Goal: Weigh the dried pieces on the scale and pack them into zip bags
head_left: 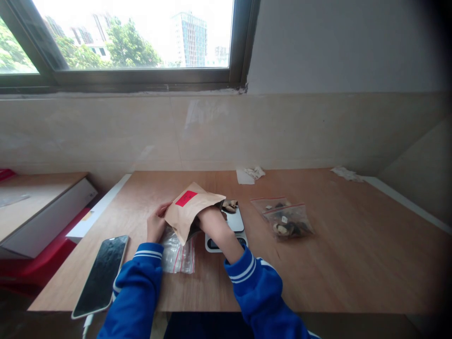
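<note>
The kraft paper envelope hides the fingers of the right hand, so whatever they hold, if anything, cannot be told.

Paper envelope beside kitchen scale; phone left, zip bags right; all on wooden table.

Above the beige tiled wall is a window with a dark frame. Outside stand green trees and a tall glass building in bright daylight.
</note>
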`<move>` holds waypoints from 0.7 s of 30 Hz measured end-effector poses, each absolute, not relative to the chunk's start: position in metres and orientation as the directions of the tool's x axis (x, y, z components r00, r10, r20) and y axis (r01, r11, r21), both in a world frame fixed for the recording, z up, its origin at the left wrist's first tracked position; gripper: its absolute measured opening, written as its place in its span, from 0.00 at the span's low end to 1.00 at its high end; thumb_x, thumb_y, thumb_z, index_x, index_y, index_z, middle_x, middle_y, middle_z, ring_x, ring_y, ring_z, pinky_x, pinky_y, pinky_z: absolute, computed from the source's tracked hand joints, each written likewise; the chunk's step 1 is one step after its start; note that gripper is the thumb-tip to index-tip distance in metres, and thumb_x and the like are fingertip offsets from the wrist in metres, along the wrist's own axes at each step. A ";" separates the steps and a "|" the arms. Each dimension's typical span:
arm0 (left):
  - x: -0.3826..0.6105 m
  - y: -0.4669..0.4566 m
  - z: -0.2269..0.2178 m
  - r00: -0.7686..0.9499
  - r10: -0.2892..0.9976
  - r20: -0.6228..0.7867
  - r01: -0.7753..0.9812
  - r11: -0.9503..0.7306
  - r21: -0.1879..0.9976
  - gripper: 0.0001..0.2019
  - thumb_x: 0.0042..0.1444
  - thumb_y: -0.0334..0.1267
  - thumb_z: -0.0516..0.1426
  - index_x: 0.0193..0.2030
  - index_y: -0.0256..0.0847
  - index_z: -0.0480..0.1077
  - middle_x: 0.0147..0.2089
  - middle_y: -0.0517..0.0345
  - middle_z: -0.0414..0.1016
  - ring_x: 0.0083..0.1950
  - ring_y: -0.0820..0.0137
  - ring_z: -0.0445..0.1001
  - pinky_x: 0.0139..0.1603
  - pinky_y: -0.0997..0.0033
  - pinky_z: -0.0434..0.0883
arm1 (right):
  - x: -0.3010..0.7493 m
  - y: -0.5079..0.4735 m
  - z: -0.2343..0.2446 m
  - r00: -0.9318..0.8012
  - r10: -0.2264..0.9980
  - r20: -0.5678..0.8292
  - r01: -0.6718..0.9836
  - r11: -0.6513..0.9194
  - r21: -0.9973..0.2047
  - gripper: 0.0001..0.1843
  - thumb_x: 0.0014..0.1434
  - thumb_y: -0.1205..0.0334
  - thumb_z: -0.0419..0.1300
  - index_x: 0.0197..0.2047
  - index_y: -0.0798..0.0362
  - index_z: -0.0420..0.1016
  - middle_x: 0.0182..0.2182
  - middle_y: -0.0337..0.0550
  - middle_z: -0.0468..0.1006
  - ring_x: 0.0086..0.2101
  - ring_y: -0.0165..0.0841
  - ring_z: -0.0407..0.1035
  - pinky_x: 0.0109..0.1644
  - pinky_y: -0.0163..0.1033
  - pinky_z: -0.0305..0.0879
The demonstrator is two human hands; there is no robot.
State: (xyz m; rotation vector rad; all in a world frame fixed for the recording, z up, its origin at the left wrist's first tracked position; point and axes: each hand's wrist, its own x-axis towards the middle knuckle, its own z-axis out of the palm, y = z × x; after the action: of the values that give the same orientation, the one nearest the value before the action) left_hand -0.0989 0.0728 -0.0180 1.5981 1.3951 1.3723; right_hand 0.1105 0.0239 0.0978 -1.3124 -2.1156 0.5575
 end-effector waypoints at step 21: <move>-0.104 0.080 -0.025 -0.176 0.935 0.308 0.528 -0.174 0.831 0.19 0.48 0.50 0.59 0.42 0.38 0.74 0.35 0.58 0.79 0.40 0.60 0.75 0.41 0.68 0.70 | 0.226 -0.010 0.004 0.015 0.972 0.235 0.809 0.126 -0.575 0.21 0.57 0.65 0.55 0.55 0.53 0.70 0.44 0.49 0.73 0.47 0.42 0.67 0.52 0.47 0.62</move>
State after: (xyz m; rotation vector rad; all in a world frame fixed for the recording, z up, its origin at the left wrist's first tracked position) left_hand -0.1044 0.0797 -0.0254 1.6748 1.6775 1.3054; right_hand 0.2259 -0.0103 0.0039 -1.7181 -1.8279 0.3629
